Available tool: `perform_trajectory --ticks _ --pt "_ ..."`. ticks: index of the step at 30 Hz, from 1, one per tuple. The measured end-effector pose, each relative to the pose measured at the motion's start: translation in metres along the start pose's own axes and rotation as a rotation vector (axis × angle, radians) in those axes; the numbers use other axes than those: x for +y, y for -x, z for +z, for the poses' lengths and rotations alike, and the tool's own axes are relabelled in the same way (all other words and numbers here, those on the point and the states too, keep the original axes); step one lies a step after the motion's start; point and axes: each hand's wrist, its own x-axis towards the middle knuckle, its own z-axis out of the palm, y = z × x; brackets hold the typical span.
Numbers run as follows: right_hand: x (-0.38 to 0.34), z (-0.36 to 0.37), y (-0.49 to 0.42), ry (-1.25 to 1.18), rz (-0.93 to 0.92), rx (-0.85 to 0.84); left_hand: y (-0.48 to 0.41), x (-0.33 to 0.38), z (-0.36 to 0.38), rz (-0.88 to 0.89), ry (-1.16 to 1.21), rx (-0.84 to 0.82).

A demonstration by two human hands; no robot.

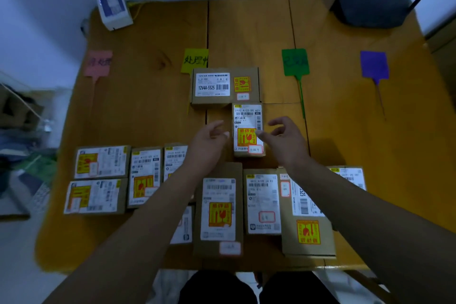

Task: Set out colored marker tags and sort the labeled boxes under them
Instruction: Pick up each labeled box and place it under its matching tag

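Both hands are loose here, neither one gripping anything. The left hand (209, 142) and right hand (283, 139) sit either side of the narrow box (248, 128), fingers softly curled, palms facing in. The right thumb tip is right at that box's edge and I can't tell if it actually touches. The left fingertips stop just short of the other edge. The box lies flat on the table (148, 111) between them.

Why there? Straight beyond the hands is the wide box (223, 87), tucked up against the yellow tag (195, 60), and the narrow one sits just on the near side of it. So I reckon a column is building under yellow.

The pink tag (97, 63) is way off beyond the left hand. The green tag (295, 61) is just beyond the right hand, with the purple tag (373, 64) further out that side. No boxes under those three. The unsorted boxes (218, 210) crowd in under and beside the forearms, so plenty left to do, I'd guess.

Hard to see: the forearms cover parts of several boxes, the little red-bordered stickers are unreadable, and the writing on pink is a blur. No clue what the white box (114, 8) in the far corner is
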Motion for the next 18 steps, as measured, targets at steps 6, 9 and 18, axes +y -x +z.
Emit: perform_trajectory --ticks 6,9,18 --pt "-0.014 -0.026 0.033 -0.170 0.004 -0.136 0.055 0.009 0.000 0.068 0.009 0.139" --pt "-0.004 -0.051 0.049 -0.178 0.012 -0.182 0.084 0.016 0.017 0.095 0.041 0.141" --pt "0.049 -0.131 0.095 -0.193 0.155 -0.085 0.135 0.013 0.107 -0.005 0.248 -0.112"
